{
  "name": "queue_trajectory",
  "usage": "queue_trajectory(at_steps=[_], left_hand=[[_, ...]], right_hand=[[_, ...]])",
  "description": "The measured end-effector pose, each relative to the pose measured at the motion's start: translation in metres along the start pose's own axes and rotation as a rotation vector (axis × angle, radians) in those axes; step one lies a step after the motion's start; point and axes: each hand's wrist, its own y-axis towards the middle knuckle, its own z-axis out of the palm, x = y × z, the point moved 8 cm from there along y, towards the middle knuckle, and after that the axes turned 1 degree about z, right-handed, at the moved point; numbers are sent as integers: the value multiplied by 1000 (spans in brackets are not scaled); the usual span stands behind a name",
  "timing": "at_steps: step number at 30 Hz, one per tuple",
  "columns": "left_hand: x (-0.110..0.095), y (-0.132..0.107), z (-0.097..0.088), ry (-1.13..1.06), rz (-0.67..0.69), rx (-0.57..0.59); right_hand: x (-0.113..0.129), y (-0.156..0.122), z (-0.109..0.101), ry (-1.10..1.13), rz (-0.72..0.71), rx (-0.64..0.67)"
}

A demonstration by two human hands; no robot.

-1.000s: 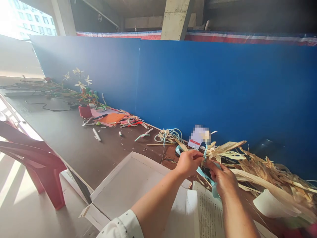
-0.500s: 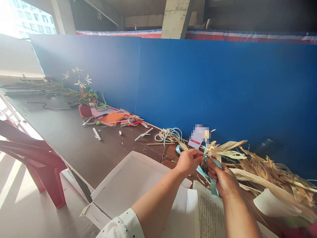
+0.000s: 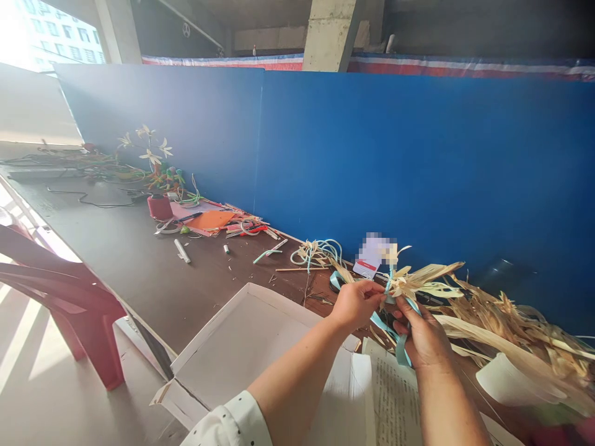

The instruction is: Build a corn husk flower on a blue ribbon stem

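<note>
I have most room left, over the white box (image 3: 253, 328) and table (image 3: 134, 254); husks (image 3: 515, 316) crowd the right, and I can't read the near printed sheet (image 3: 393, 387). Right of centre, the left hand (image 3: 352, 305) pinches the pale-blue stem (image 3: 389, 279) of a cream flower (image 3: 403, 284) (pointed petals); the right hand (image 3: 424, 334) pinches blue ribbon (image 3: 400, 351).

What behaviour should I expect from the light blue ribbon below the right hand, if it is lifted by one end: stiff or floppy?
The light blue ribbon is probably floppy, since it droops and bends below the right hand. It looks flat and thin, so it is likely light and may twist or fold easily.
</note>
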Motion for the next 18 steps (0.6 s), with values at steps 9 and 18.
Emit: queue_trajectory(at_steps=[9, 18], left_hand=[[-1, -1, -2, 112, -25, -67], [5, 0, -3, 83, -73, -92]], right_hand=[[-3, 5, 4, 36, -55, 25], [-2, 5, 3, -69, -144, 21]])
